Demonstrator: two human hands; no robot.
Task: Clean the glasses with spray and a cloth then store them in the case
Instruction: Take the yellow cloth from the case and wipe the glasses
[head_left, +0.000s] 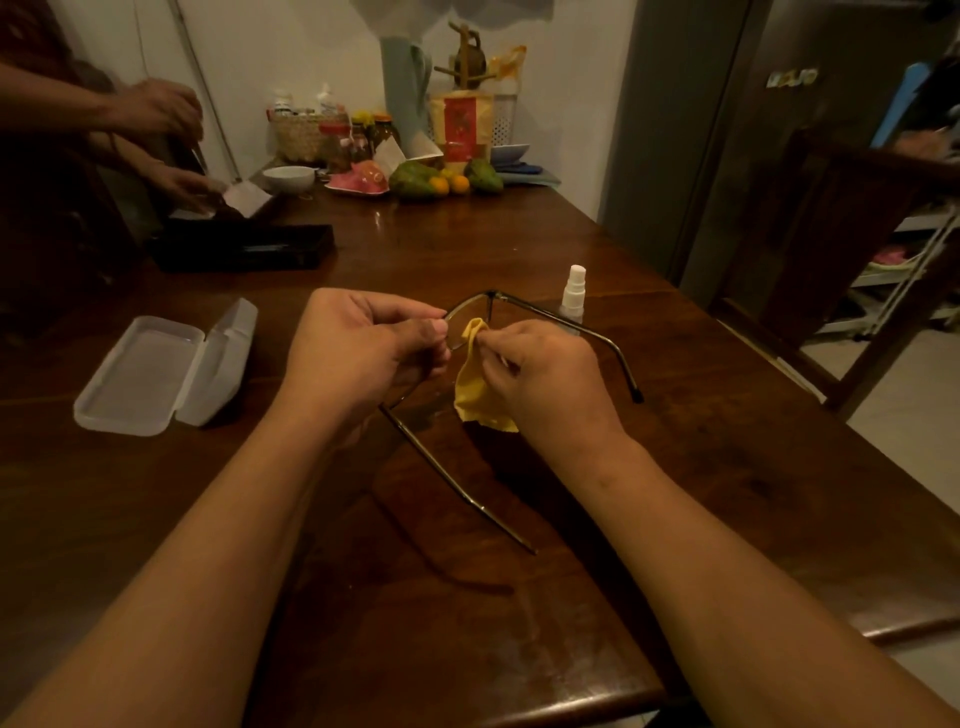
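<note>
I am wiping a lens. My left hand (363, 348) is pinching the glasses (491, 296) by the rim, above the surface (701, 467), and my right hand (540, 374) is pinching the yellow cloth (472, 387) onto the lens. Next, I judge, I will be folding the temples and reaching left for the open case (150, 374). The spray bottle (573, 291) is standing just behind my right hand, and nothing is lying between me and the case.

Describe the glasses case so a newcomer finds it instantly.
Find the dark wooden table. Left of the person's left hand lies the translucent white plastic glasses case, lid hinged open. Unlike the long black box behind it, it is pale and frosted.
</note>
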